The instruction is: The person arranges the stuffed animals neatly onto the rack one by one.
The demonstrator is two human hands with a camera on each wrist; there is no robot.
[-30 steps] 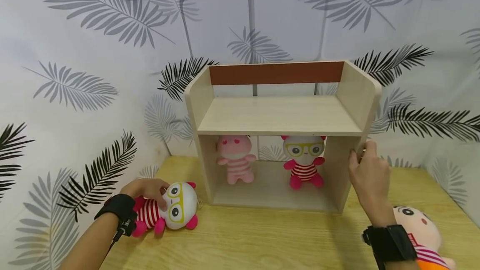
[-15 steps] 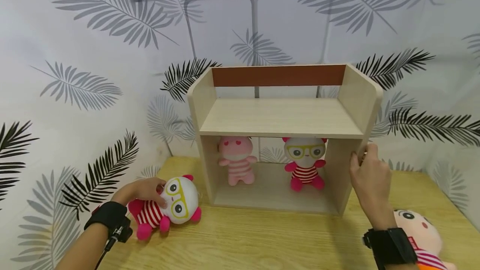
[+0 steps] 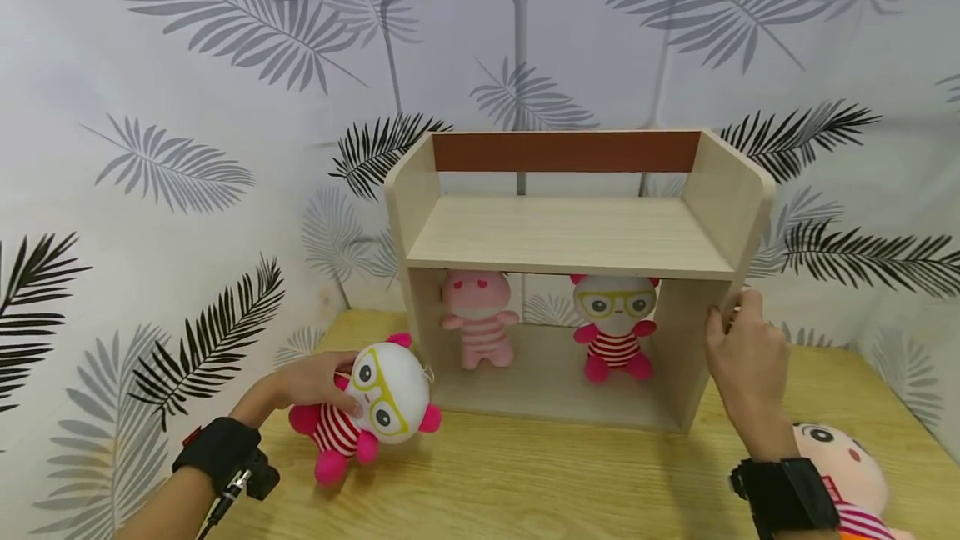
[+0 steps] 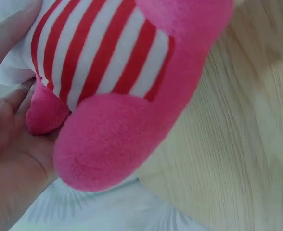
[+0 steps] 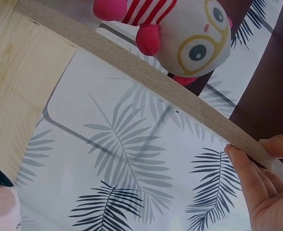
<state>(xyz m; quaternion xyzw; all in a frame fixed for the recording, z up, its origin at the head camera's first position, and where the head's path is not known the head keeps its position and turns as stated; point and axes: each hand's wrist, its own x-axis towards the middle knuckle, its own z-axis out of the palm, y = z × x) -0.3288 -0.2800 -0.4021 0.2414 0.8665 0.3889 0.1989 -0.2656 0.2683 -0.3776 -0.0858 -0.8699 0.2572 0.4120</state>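
Observation:
My left hand [image 3: 318, 380] grips a panda plush [image 3: 390, 390] round the neck, the thumb on its front. The plush has yellow glasses and a red-striped body, and it tilts with its head toward the shelf. In the left wrist view its striped belly [image 4: 103, 48] and pink legs fill the middle. At the right, my right hand [image 3: 750, 361] pinches the front edge of the wooden shelf's side panel [image 3: 693, 340], thumb inside and fingers outside. On the lower level sit a pink plush [image 3: 482, 323] at left and a second panda plush [image 3: 615, 332] at right.
A doll [image 3: 843, 465] with an orange and striped outfit lies at the table's right front, partly behind my right wrist. The shelf's upper board [image 3: 570, 232] has raised sides and a brown back rail [image 3: 566, 152]. A leaf-patterned curtain [image 3: 187, 273] hangs behind the wooden table [image 3: 510, 482].
My left hand has moved right with the panda plush, raising and turning its head toward the shelf. The right hand keeps its grip on the side panel.

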